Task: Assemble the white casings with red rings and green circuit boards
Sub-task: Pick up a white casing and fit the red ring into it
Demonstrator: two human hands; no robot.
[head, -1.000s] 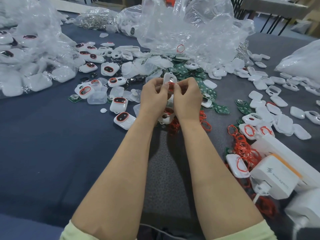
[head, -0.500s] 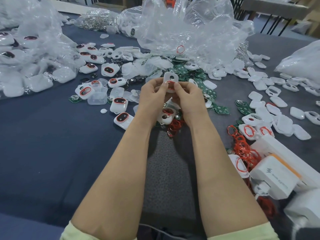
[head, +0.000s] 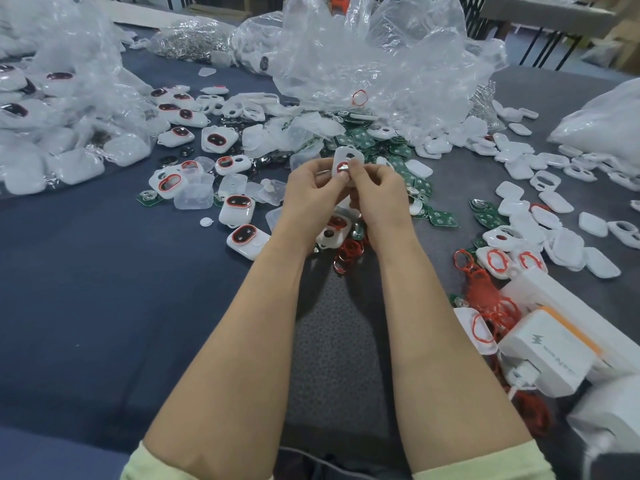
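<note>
My left hand (head: 311,192) and my right hand (head: 375,192) meet above the table's middle and both pinch one white casing (head: 346,159) held upright. A red ring shows in the casing's lower opening under my right thumb. Below my wrists lie a casing with a red ring (head: 334,232) and a heap of loose red rings (head: 348,252). Green circuit boards (head: 384,147) are strewn just beyond my hands. Finished casings with red rings (head: 237,207) lie to the left.
Crumpled clear plastic bags (head: 374,57) rise at the back and at the left (head: 62,109). Empty white casings (head: 540,202) cover the right side. More red rings (head: 485,296) and white chargers (head: 550,351) sit at the right front.
My hands have drawn closer together and lifted slightly. The casing has turned more upright, and my right thumb now presses over its lower opening.
</note>
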